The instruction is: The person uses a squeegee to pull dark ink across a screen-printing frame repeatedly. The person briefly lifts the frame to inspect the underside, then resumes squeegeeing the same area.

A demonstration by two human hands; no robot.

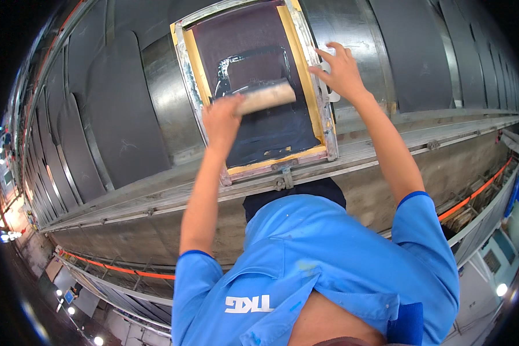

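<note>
My left hand is closed around the left end of a squeegee with a pale wooden handle. The squeegee lies slantwise across the dark mesh of a printing screen, whose metal frame is lined with yellowish tape. Beyond the blade, a glossy dark smear of ink outlines a squarish shape on the mesh. At the frame's right rail is my right hand, fingers apart and holding nothing. Its fingertips reach over the rail; whether they touch it I cannot tell.
Dark cut fabric pieces lie in a row along the long metal table, on both sides of the screen. A metal rail with small stops runs along the near edge. An orange strip lies lower down at the right.
</note>
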